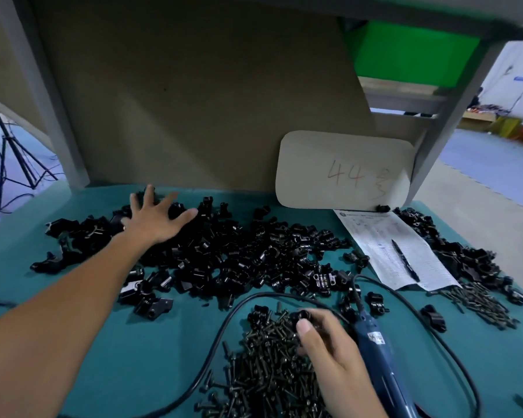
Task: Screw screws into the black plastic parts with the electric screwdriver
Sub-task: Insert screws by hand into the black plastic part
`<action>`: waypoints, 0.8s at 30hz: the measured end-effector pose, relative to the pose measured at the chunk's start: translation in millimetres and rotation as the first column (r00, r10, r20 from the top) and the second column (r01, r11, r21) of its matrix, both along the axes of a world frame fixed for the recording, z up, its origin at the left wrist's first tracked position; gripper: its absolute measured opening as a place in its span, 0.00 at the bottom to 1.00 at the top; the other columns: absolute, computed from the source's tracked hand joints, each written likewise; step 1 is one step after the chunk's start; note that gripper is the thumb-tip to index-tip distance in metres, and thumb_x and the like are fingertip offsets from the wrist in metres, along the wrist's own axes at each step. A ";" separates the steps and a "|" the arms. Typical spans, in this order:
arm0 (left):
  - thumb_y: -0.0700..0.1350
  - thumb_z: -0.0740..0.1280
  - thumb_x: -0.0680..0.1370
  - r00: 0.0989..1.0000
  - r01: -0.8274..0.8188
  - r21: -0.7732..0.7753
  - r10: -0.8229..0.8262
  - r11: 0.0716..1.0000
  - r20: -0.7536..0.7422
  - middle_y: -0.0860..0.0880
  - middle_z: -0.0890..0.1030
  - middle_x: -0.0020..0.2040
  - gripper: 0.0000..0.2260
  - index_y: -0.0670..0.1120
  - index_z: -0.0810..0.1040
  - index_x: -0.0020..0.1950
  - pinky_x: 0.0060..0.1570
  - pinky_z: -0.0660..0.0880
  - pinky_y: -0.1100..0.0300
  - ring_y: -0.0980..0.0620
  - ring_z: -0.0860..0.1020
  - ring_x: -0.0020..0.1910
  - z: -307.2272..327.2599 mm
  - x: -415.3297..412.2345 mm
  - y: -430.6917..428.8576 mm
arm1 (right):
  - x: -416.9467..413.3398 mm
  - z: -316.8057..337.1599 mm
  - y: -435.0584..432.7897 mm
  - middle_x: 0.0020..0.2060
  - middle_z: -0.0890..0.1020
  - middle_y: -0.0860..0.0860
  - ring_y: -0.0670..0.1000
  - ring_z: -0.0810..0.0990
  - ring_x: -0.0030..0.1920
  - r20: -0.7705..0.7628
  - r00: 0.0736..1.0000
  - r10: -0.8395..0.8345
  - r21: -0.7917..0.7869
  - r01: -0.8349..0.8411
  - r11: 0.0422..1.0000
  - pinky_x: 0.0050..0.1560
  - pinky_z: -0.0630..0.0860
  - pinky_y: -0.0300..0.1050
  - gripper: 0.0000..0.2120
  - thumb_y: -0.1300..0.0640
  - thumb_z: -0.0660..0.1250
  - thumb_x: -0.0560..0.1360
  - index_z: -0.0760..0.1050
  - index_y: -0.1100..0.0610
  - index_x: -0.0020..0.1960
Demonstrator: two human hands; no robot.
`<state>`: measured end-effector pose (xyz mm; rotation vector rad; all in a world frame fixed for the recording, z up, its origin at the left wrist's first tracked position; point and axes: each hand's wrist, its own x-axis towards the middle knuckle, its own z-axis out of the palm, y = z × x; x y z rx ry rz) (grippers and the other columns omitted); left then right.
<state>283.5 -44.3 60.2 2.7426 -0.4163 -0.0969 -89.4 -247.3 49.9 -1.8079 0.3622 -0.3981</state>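
Observation:
A big heap of black plastic parts (242,251) covers the middle of the teal table (151,351). My left hand (156,217) reaches far over the heap's back left, fingers spread and straight. My right hand (323,342) sits over a pile of dark screws (263,369) near the front and pinches a small black plastic part (305,315) between thumb and fingers. The blue electric screwdriver (378,354) lies on the table just right of that hand, its black cord (224,327) looping round the screws.
A second heap of black parts (462,251) and more screws (480,303) lie at the right. A printed sheet (405,254) with a pen (405,260) lies between the heaps. A beige card marked 44 (344,170) leans on the cardboard back wall.

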 end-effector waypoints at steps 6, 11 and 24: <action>0.67 0.55 0.80 0.985 0.104 0.168 -0.125 0.980 0.119 0.47 0.72 0.70 0.23 0.55 0.71 0.68 0.65 0.68 0.40 0.39 0.65 0.70 -32.1 -29.4 4.8 | -4.3 6.2 -5.5 0.47 0.84 0.43 0.45 0.83 0.48 0.012 1.000 -0.007 0.043 0.006 0.999 0.48 0.77 0.35 0.09 0.34 0.62 0.76 0.78 0.34 0.51; 0.56 0.58 0.84 0.977 0.158 0.111 -0.172 0.981 0.126 0.51 0.78 0.61 0.11 0.54 0.77 0.59 0.62 0.67 0.43 0.44 0.68 0.66 -27.4 -70.3 27.1 | -8.2 9.2 1.4 0.45 0.85 0.47 0.46 0.85 0.46 0.035 0.999 -0.033 0.174 0.026 0.984 0.48 0.79 0.36 0.17 0.34 0.63 0.72 0.80 0.42 0.52; 0.40 0.70 0.79 0.977 0.161 0.136 -0.178 0.977 0.119 0.47 0.76 0.62 0.12 0.47 0.78 0.61 0.59 0.72 0.54 0.45 0.75 0.61 0.8 -111.3 59.2 | -47.5 20.3 24.7 0.41 0.85 0.49 0.46 0.84 0.43 0.017 1.000 0.024 0.168 -0.026 0.985 0.47 0.79 0.38 0.09 0.48 0.64 0.82 0.80 0.35 0.50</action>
